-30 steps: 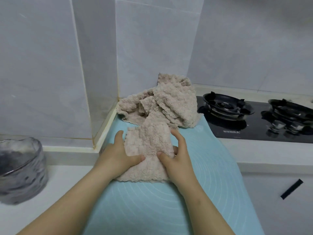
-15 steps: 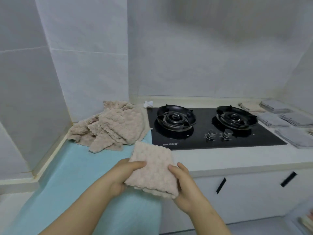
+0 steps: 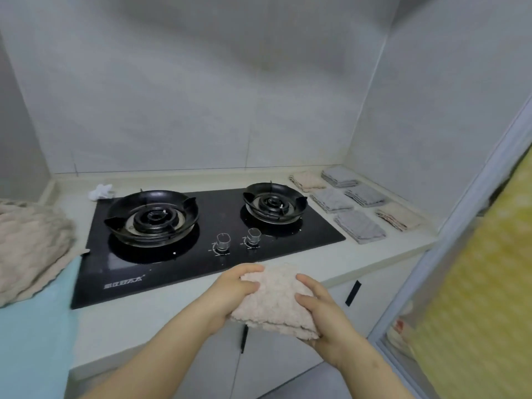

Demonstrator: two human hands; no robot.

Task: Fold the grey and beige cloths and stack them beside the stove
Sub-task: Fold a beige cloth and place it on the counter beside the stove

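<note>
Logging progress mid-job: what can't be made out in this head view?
Head view:
- Unfolded beige pile: cut by left edge; cloth count unknown.
- Folded beige cloth: underside hidden by left hand, right hand.
- Folded stacks right of stove: layers too small to count.
- White scrap behind stove: too small to identify.

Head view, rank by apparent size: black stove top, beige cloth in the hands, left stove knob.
1. black stove top
2. beige cloth, though nearness to the camera enlarges it
3. left stove knob

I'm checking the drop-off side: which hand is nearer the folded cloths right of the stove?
Right. The right hand grips the beige cloth on the side facing the folded cloths; the left hand grips its opposite side, farther away.
</note>
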